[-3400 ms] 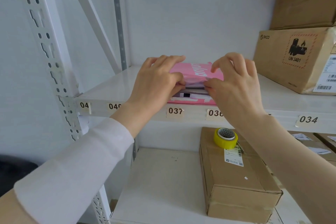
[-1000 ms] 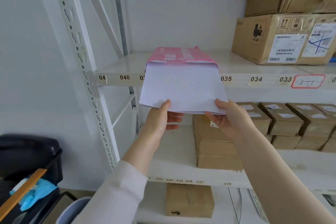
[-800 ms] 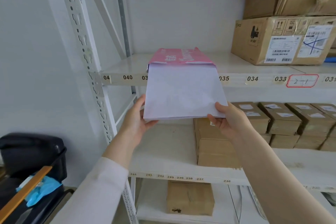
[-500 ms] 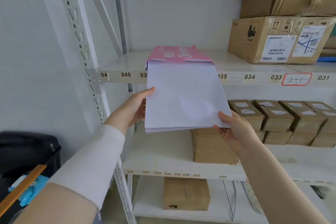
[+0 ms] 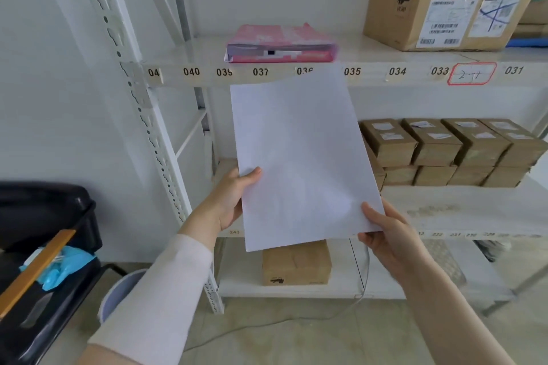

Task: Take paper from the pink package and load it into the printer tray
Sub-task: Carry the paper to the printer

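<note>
The pink package (image 5: 280, 44) lies on the upper shelf, its open end facing me above labels 037 and 036. A stack of white paper (image 5: 302, 157) is out of it and held in the air in front of the shelves. My left hand (image 5: 228, 198) grips the stack's left edge, thumb on top. My right hand (image 5: 385, 234) holds the lower right corner, thumb on top. A black machine (image 5: 44, 216), perhaps the printer, sits at the far left; I cannot make out a tray.
White metal shelving (image 5: 397, 74) with numbered labels stands ahead. A large cardboard box (image 5: 444, 3) is on the upper shelf, right. Several small brown boxes (image 5: 444, 151) fill the middle shelf. Another box (image 5: 296, 264) sits on the bottom shelf. A pale bin (image 5: 118, 293) is on the floor.
The paper stack has slid fully out of the pink package and come down toward me. My left hand shifted from the front edge to the left side. The view has backed away.
</note>
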`<state>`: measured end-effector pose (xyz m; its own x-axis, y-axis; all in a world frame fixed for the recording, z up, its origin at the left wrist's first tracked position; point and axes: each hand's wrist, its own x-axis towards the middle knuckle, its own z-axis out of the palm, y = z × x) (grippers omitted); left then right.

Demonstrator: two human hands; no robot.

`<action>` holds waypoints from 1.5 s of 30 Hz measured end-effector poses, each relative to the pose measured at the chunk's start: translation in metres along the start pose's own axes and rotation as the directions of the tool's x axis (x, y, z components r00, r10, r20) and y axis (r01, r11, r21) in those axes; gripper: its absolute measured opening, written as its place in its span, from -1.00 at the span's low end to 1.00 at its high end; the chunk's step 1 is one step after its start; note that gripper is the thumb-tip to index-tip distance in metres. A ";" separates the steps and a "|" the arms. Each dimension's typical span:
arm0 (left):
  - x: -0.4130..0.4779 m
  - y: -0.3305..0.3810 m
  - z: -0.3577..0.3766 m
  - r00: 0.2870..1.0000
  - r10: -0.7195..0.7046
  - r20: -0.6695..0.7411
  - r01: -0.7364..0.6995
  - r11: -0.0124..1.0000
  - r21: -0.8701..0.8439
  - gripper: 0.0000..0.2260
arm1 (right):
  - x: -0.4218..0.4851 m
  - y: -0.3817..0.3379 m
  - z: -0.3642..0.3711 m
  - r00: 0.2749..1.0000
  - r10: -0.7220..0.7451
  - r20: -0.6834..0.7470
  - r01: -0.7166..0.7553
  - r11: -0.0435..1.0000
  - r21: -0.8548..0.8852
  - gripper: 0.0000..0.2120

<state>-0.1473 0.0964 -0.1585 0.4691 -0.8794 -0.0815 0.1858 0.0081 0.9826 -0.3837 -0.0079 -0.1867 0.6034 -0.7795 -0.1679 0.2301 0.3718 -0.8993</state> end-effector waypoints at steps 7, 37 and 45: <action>-0.030 -0.055 0.002 0.999 0.024 -0.028 -0.022 0.998 0.050 -0.80 | -0.028 0.037 -0.037 0.991 0.125 0.051 -0.113 0.975 -0.189 -0.74; -0.135 -0.275 0.462 0.493 -0.488 0.720 0.272 0.873 0.405 -0.85 | -0.363 0.079 -0.359 0.379 -0.010 -0.925 0.235 0.968 0.086 -0.72; -0.169 -0.328 0.617 0.275 -0.557 0.784 0.283 0.826 0.487 -0.79 | -0.431 0.071 -0.468 0.181 0.016 -0.983 0.313 0.947 0.073 -0.79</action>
<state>-0.8202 -0.0515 -0.3639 -0.6510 -0.6197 -0.4384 -0.1348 -0.4739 0.8702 -0.9844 0.1187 -0.3670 -0.6377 -0.6312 -0.4416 0.4624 0.1448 -0.8748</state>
